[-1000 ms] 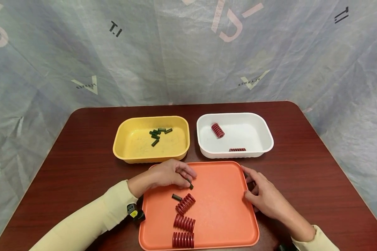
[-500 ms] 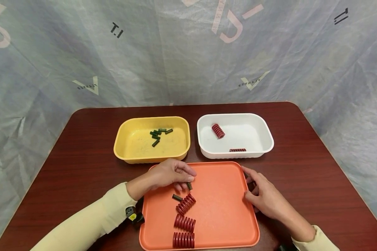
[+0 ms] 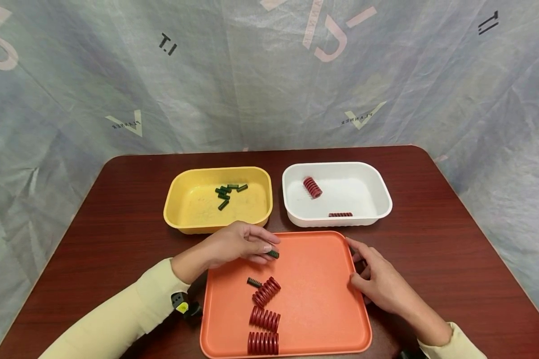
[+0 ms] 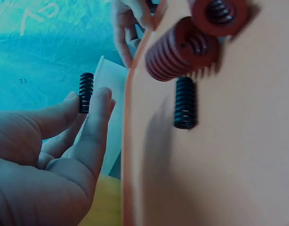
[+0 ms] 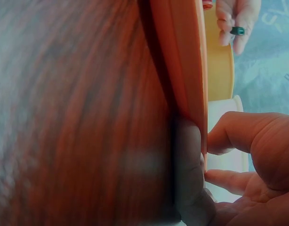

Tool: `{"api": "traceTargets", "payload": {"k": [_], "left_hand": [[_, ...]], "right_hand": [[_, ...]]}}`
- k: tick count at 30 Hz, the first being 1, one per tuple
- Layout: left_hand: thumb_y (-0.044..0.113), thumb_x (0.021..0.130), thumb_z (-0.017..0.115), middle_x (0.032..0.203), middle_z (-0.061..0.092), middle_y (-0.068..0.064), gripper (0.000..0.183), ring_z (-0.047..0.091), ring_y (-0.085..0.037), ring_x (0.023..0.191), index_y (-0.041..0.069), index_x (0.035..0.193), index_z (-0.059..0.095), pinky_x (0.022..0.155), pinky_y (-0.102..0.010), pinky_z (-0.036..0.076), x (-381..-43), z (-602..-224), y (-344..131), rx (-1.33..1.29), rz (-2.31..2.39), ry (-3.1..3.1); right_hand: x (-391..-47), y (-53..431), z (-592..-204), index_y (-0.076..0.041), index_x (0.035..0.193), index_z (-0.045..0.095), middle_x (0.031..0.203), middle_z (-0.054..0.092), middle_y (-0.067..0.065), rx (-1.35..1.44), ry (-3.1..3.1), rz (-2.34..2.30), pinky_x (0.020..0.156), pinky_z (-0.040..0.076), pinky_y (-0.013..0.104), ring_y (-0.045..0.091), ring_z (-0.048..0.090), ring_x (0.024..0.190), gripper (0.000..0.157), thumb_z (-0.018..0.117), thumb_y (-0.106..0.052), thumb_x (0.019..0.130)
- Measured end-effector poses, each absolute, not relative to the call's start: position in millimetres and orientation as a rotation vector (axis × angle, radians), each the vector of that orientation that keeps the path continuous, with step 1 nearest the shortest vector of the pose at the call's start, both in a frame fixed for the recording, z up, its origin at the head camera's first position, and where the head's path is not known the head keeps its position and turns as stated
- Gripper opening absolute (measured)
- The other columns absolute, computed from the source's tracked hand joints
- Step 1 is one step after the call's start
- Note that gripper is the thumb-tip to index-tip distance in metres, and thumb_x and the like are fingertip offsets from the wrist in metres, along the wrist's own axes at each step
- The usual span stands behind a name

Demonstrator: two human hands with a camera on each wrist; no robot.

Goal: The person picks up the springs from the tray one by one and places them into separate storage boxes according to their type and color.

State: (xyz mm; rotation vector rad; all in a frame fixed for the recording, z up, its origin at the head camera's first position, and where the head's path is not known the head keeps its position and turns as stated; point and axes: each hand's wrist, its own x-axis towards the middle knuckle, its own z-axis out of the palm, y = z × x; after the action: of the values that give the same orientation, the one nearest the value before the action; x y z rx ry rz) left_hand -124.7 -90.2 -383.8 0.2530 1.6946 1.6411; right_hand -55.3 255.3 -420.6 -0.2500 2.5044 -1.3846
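Between thumb and fingertips my left hand pinches a small dark green coil spring, raised above the upper left of the orange tray. In the left wrist view that spring stands upright in the fingers. My right hand grips the tray's right rim, thumb on the upper side and a finger beneath it. Another green spring lies on the tray, beside a tilted thick red spring. Two more red springs, a middle one and a front one, lie below.
Behind the tray stand a yellow bin with several small green springs and a white bin with two red springs. All rest on a dark wood table; a printed grey sheet hangs behind.
My left hand has lifted the small green spring off the tray and moved slightly up and left, toward the yellow bin. The right hand stays at the rim.
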Motion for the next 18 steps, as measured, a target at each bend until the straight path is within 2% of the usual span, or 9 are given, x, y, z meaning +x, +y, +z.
{"api": "traceTargets", "payload": {"k": [8,18], "left_hand": [[-0.003,0.105,0.054,0.124,0.068,-0.028,0.030,0.068,-0.041,0.113,-0.012,0.133,0.062,0.099,-0.051,0.054,-131.2,-364.6,-102.1,0.254,1.707,1.656],[-0.002,0.105,0.054,0.129,0.067,-0.023,0.036,0.070,-0.026,0.114,-0.015,0.139,0.054,0.105,-0.048,0.049,-154.3,-341.0,-132.5,0.167,1.820,1.624]], "right_hand": [[-54.8,255.4,-421.0,-0.011,0.158,0.037,0.115,0.051,0.020,-0.259,2.515,-1.391,0.041,0.057,0.034,0.018,0.066,0.067,0.078,0.063,0.009,0.087],[-55.5,255.1,-420.5,-0.011,0.158,0.036,0.116,0.051,0.020,-0.240,2.503,-1.379,0.042,0.057,0.034,0.019,0.066,0.068,0.078,0.064,0.008,0.088]]}}
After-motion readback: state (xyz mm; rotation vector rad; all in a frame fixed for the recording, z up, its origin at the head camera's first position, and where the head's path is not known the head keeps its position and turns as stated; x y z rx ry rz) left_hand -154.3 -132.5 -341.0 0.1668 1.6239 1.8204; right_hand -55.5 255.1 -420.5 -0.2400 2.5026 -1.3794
